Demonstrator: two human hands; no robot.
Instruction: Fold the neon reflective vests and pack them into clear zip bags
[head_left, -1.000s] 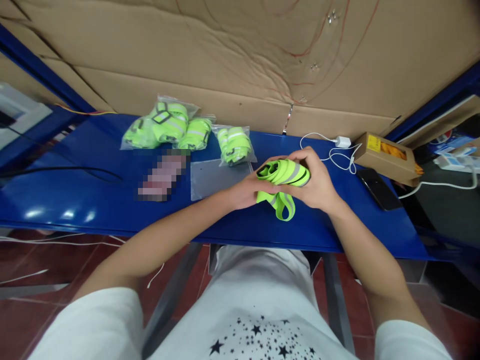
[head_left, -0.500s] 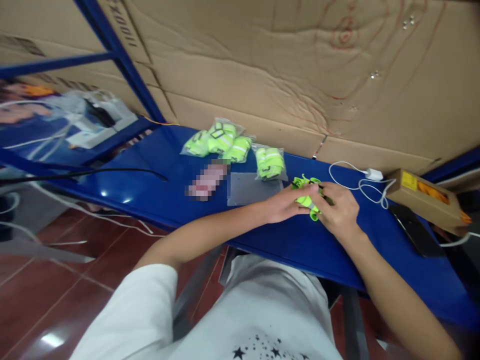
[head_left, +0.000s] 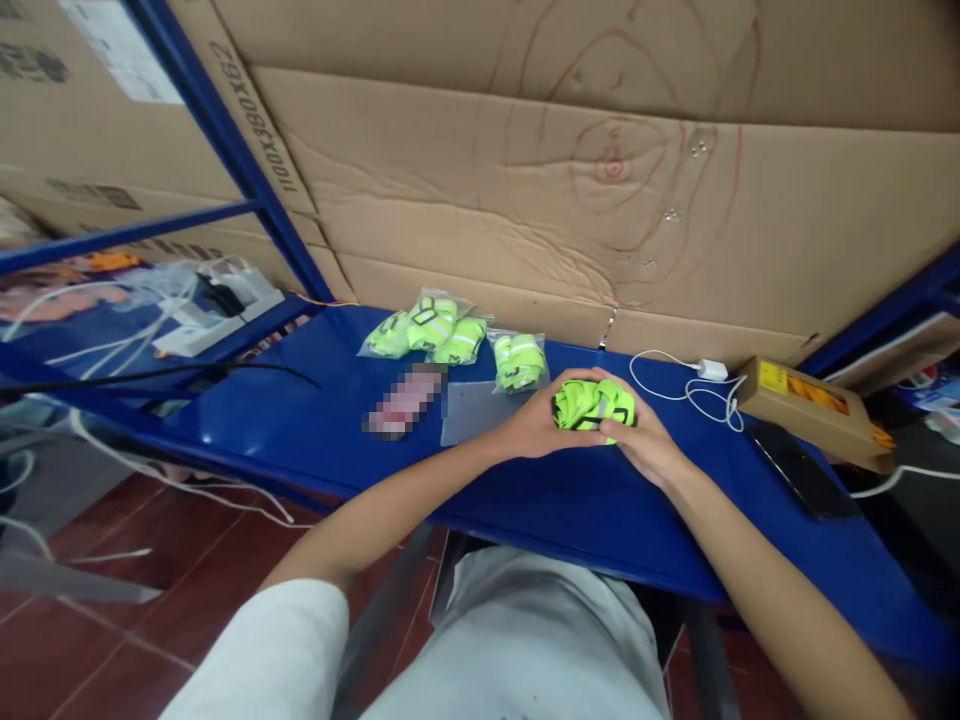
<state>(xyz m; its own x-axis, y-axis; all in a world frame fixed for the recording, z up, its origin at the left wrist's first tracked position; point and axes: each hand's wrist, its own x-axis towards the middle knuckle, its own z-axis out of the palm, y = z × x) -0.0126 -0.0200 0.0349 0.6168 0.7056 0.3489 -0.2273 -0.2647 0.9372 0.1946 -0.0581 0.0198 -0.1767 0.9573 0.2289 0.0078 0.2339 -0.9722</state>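
A bundled neon-yellow reflective strap (head_left: 589, 403), with grey stripes and a dark buckle, is held above the blue table. My left hand (head_left: 538, 418) grips its left side and my right hand (head_left: 643, 432) wraps round its right side, thumb on the front. The far fingers of both hands are partly hidden behind the bundle. Just left of my left hand, a clear plastic bag (head_left: 469, 412) lies flat on the table. Behind it sits a bagged neon bundle (head_left: 519, 362), and several more bagged neon bundles (head_left: 433, 325) are piled to its left.
On the blue table (head_left: 262, 420) lies a pink blurred-out item (head_left: 405, 402). To the right are a white charger with cable (head_left: 711, 370), a cardboard box (head_left: 810, 408) and a black phone (head_left: 801, 470). A power strip (head_left: 217, 320) is at left. Cardboard (head_left: 450, 180) walls the back.
The strap bundle has turned and now shows as a compact roll between both palms. My hands have shifted a little left in view, and the camera has tilted up.
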